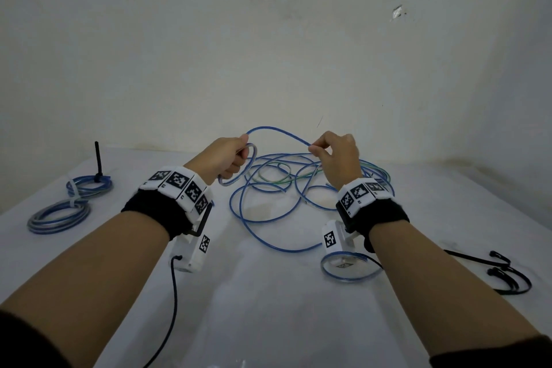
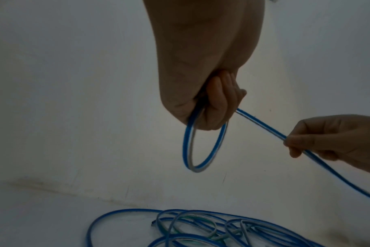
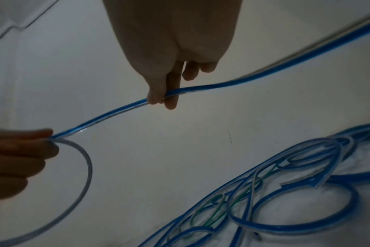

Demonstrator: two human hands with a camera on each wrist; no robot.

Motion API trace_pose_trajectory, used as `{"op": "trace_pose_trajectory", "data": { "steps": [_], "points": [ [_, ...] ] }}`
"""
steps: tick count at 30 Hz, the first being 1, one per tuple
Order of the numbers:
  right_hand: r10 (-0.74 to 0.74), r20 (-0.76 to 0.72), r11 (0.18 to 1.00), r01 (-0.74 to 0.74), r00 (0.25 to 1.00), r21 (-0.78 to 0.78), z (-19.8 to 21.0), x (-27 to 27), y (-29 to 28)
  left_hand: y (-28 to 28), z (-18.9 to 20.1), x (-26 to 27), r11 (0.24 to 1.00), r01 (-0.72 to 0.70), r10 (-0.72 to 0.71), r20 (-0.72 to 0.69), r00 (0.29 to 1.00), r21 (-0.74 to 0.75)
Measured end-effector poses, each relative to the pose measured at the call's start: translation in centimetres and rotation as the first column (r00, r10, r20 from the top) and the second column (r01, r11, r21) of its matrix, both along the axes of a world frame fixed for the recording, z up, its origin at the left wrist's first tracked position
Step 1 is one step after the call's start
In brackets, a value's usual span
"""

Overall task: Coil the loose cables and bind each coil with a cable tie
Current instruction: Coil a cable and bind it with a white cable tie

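A blue-and-white cable (image 1: 277, 132) arcs in the air between both hands. My left hand (image 1: 230, 155) grips a small loop of it (image 2: 203, 147), fingers curled round the strand. My right hand (image 1: 331, 149) pinches the same cable (image 3: 180, 91) between thumb and fingertips, further along. The loose remainder lies tangled (image 1: 286, 182) on the white table (image 1: 268, 293) beneath the hands, with a thin green wire mixed in. Two finished blue coils (image 1: 89, 185) (image 1: 58, 216) lie at the far left, bound with ties.
A black tie (image 1: 97, 161) stands up from the far-left coil. Several black cable ties (image 1: 507, 275) lie at the right edge. A small blue loop (image 1: 349, 267) rests under my right wrist. A black camera lead (image 1: 173, 308) trails below my left forearm. A white wall stands close behind.
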State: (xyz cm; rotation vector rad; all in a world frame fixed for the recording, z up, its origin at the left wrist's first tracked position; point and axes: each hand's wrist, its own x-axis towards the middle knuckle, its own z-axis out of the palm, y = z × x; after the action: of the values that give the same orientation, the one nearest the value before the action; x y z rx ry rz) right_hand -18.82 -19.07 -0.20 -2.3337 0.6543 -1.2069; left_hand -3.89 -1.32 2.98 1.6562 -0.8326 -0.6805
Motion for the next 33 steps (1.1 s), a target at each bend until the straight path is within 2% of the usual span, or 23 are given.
{"op": "trace_pose_trajectory", "data": {
  "steps": [5,9,11,14,16,18,20,23,25,28,30,33],
  "points": [
    [0.047,0.010,0.996,-0.048,0.999,0.080,-0.8,0.4,-0.9,-0.2,0.0,-0.5,0.967,0.219,-0.238,-0.157,0.958,-0.129],
    [0.224,-0.034,0.942,-0.207,0.974,0.265,-0.9,0.4,-0.4,-0.2,0.3,-1.2,0.894,0.381,-0.438,-0.285,0.852,-0.236],
    [0.308,-0.068,0.912,-0.274,0.949,0.305,-1.0,0.2,0.0,-0.2,0.6,-1.4,0.864,0.398,-0.488,-0.317,0.813,-0.309],
    [0.393,-0.083,0.870,-0.341,0.916,0.356,-1.4,0.2,0.4,-0.5,0.9,-1.3,0.867,0.278,-0.434,-0.352,0.829,-0.413],
    [0.427,0.005,0.801,-0.381,0.904,0.462,-1.4,0.3,0.8,-0.6,1.0,-1.0,0.890,0.181,-0.350,-0.372,0.860,-0.419],
    [0.391,0.130,0.742,-0.396,0.911,0.542,-1.2,0.4,0.8,-0.6,0.8,-0.6,0.930,0.122,-0.250,-0.352,0.902,-0.346],
    [0.317,0.159,0.781,-0.353,0.935,0.515,-1.0,0.2,0.3,-0.5,0.5,-0.1,0.968,0.093,-0.158,-0.277,0.948,-0.234],
    [0.242,0.147,0.891,-0.279,0.959,0.357,-0.6,-0.4,-0.4,0.0,-0.1,0.5,0.993,0.100,-0.107,-0.110,0.988,-0.069],
    [0.156,0.163,0.950,-0.193,0.974,0.246,-0.2,-0.5,-0.5,0.3,-0.2,0.3,0.987,0.154,-0.152,-0.050,0.987,0.051],
    [0.088,0.245,0.973,-0.136,0.966,0.185,0.2,-0.1,-0.4,0.4,-0.5,-0.6,0.951,0.261,-0.258,-0.040,0.965,0.165],
    [0.061,0.246,0.972,-0.114,0.967,0.207,0.2,0.2,-0.5,0.1,-0.5,-1.0,0.949,0.308,-0.300,-0.112,0.947,0.065],
    [0.092,0.145,0.949,-0.131,0.985,0.287,-0.2,0.3,-0.4,-0.3,0.1,-0.9,0.935,0.251,-0.326,-0.332,0.885,-0.249]
  ]
}}
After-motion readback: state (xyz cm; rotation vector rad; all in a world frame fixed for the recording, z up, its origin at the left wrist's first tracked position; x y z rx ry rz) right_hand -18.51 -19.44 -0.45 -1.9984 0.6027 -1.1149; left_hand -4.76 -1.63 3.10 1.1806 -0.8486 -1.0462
